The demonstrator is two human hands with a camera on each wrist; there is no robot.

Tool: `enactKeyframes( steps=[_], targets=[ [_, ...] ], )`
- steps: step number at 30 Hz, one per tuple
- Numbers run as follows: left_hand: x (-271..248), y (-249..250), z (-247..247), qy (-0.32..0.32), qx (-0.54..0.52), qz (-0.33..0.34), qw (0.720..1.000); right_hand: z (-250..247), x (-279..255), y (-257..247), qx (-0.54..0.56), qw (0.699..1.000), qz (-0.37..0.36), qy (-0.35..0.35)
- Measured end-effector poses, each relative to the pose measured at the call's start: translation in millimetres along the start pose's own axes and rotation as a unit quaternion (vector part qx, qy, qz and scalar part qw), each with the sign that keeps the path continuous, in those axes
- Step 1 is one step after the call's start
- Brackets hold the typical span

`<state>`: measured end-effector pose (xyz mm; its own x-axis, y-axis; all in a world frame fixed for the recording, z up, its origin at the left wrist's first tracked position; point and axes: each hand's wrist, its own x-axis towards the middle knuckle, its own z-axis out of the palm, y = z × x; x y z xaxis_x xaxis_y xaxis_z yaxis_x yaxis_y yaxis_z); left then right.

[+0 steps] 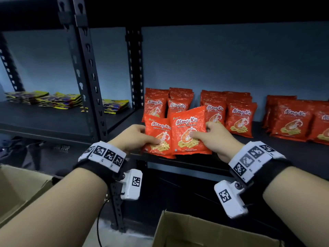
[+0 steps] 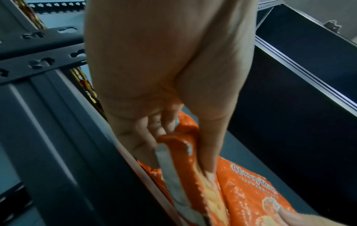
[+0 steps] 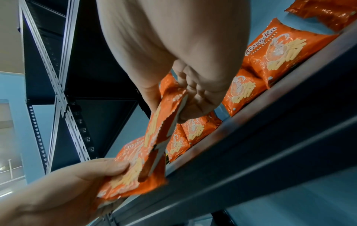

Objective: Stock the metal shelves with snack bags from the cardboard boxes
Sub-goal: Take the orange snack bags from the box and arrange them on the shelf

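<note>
Each hand holds one orange prawn-cracker bag upright at the front of the black metal shelf (image 1: 284, 150). My left hand (image 1: 137, 138) pinches the left bag (image 1: 158, 136) by its left edge, thumb on the front. In the left wrist view that left hand (image 2: 173, 137) grips the bag (image 2: 185, 152) edge-on. My right hand (image 1: 211, 138) pinches the right bag (image 1: 188, 129), which overlaps the left one. The right wrist view shows the right hand (image 3: 173, 104) gripping its bag (image 3: 164, 122). Rows of the same bags (image 1: 240, 118) stand behind.
Yellow and purple packets (image 1: 58, 100) lie in flat stacks on the neighbouring shelf at left. A black upright post (image 1: 89, 77) separates the two bays. Open cardboard boxes sit below at the left (image 1: 17, 189) and centre (image 1: 204, 232). Bare shelf lies right of my right hand.
</note>
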<state>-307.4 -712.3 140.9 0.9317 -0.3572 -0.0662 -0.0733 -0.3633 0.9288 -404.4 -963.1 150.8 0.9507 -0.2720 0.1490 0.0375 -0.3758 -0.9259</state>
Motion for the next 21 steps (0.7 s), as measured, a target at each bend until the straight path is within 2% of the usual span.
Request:
enactKeyframes(
  steps=[4, 8, 13, 17, 21],
  targets=[
    [17.4, 15.8, -11.8, 0.001, -0.015, -0.012, 1.000, -2.1, 25.5, -13.7, -0.039, 0.999, 0.025, -0.018],
    [46.5, 35.3, -31.3, 0.067, -0.022, 0.005, 0.997, 2.6, 59.6, -22.7, -0.035, 0.999, 0.031, -0.014],
    [105.0, 40.0, -49.2, 0.103, 0.010, 0.001, 0.995, 7.9, 105.7, -22.3, -0.040, 0.998, 0.045, -0.028],
    [135.0, 43.8, -46.2, 0.076, 0.039, -0.022, 0.996, 12.3, 132.2, -15.3, -0.056, 0.997, 0.042, -0.037],
    [164.5, 38.6, -44.3, 0.053, 0.033, -0.039, 0.997, 12.8, 150.6, -7.9, -0.150, 0.988, 0.005, -0.021]
  ],
)
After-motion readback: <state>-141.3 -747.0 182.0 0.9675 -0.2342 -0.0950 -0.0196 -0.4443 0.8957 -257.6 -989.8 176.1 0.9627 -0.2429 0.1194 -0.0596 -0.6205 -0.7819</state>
